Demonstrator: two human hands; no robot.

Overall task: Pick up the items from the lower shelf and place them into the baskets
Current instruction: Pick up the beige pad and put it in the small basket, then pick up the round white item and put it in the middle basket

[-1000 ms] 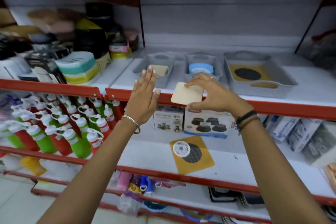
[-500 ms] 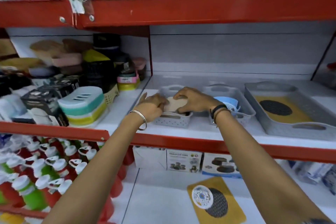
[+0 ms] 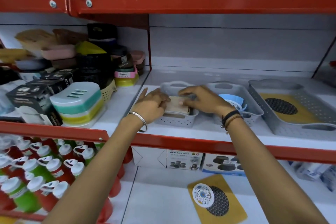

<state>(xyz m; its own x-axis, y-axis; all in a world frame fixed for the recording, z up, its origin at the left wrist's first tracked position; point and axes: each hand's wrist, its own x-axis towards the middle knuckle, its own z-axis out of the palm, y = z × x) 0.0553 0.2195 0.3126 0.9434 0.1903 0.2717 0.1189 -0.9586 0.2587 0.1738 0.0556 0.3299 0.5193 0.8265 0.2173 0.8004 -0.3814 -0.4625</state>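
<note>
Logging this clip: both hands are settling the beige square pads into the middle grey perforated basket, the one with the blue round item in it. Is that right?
Not quite. The head view shows the left hand and right hand settling the beige square pads into the leftmost small grey perforated basket. The middle grey perforated basket with the blue round item sits just beside it, untouched.

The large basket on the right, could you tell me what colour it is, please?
Grey, with perforated walls; head view.

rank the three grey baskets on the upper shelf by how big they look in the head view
1. right basket, clearly largest
2. middle basket and left basket look about alike; both hands cover part of the left one, so no ranking between them
</note>
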